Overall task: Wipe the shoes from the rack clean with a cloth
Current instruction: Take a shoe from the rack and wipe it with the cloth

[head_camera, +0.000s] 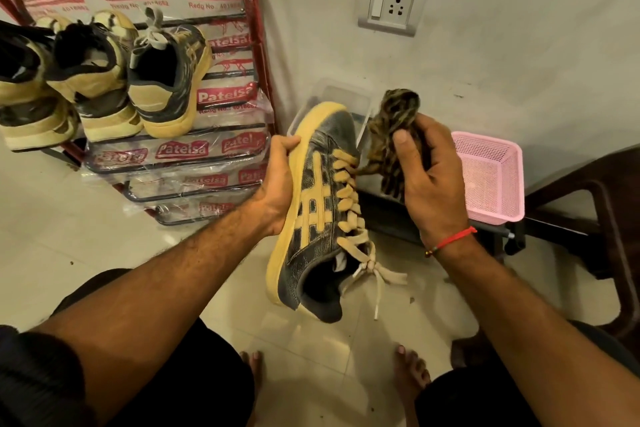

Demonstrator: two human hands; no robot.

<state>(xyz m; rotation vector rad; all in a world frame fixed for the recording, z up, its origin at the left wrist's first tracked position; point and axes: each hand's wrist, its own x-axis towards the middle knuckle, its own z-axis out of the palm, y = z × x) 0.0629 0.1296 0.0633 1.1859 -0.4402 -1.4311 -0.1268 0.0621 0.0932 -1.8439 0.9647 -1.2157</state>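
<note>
My left hand (277, 184) grips a dark grey sneaker (313, 218) with yellow stripes, laces and sole, held by its sole side, toe pointing away from me. My right hand (424, 177) is closed around a bunched brown patterned cloth (389, 121), just right of the sneaker's laces; a corner of the cloth touches them. The red metal shoe rack (249, 55), wrapped in printed plastic, stands at the upper left. Three similar sneakers (166, 80) sit on its upper shelf, heels toward me.
A clear plastic box (332, 94) sits behind the sneaker by the wall. A pink mesh basket (491, 177) stands at the right on a dark low stand. A brown chair (602, 218) is far right. A wall socket (393, 5) is above. My bare feet rest on the tiled floor.
</note>
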